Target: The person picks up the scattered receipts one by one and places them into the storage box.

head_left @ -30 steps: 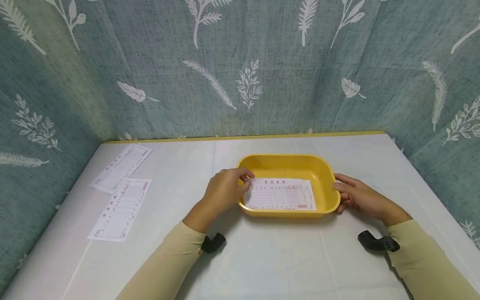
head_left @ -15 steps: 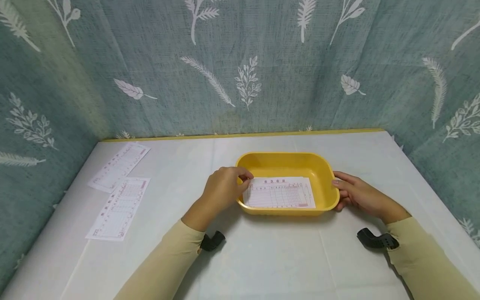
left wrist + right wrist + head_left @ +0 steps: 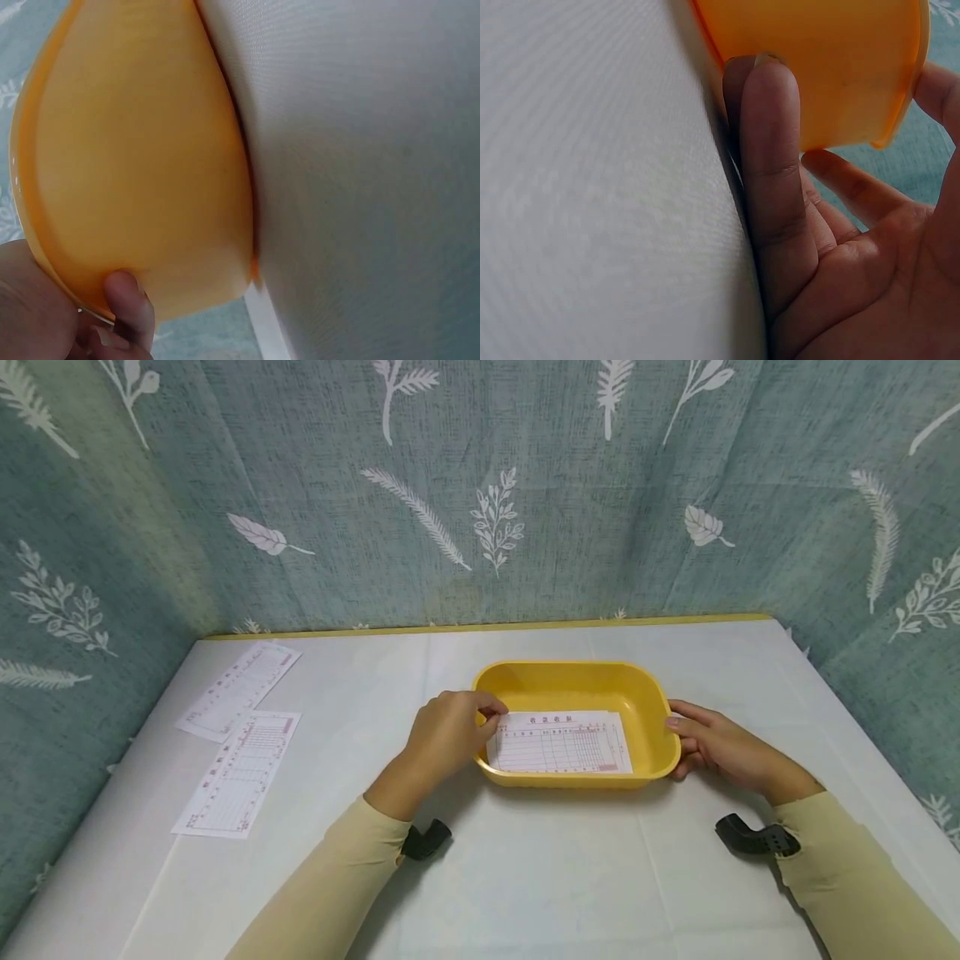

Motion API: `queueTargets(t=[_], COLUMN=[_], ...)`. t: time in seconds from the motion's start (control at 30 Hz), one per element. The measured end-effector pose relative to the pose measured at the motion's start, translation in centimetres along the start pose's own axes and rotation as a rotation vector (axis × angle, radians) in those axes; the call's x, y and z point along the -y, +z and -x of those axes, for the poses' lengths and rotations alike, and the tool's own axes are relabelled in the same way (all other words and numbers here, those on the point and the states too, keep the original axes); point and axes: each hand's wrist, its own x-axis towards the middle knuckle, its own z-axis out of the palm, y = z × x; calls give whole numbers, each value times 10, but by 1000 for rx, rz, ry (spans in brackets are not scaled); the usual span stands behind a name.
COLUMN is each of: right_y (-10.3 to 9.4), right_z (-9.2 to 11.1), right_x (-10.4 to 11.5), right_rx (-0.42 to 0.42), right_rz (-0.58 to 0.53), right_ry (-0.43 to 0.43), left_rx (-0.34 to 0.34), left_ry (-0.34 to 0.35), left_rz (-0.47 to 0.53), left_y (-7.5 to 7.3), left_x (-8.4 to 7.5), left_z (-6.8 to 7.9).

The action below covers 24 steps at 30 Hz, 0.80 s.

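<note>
A shallow yellow plastic basin (image 3: pixel 562 781) stands on the white table. Printed receipt slips (image 3: pixel 558 743) lie in it, edges slightly offset; how many cannot be told. My left hand (image 3: pixel 447 732) grips the basin's left rim. Its thumb and index finger reach over, close to the slips' upper left corner; whether they touch the paper is unclear. In the left wrist view, fingertips of the left hand (image 3: pixel 131 300) press the basin's outer wall (image 3: pixel 142 165). At the right end, my right hand (image 3: pixel 723 752) holds the basin, thumb at the rim, other fingers (image 3: pixel 772 150) against the outside.
Two more receipt slips, one farther back (image 3: pixel 240 689) and one nearer (image 3: pixel 238 774), lie overlapping at the table's left. A patterned green cloth (image 3: pixel 480 493) rises behind the table's yellow back edge (image 3: pixel 487 627). Black straps (image 3: pixel 753 837) sit at both wrists.
The view has shifted very slightly. Both hands stay at the basin's two ends, and the basin and slips keep their places on the table.
</note>
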Motion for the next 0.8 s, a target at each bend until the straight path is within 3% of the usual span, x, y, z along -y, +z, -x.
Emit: queueTargets(t=[0.23, 0.8], right_y=[0, 2], right_z=[1, 1], right_x=[-1, 2], right_rx=[10, 3], right_rz=[-2, -13], right_ry=[-6, -25], left_rx=[26, -26], left_ry=[-3, 48], left_rz=[-28, -107], left_y=[0, 1], left_x=[-1, -1], left_z=[0, 2])
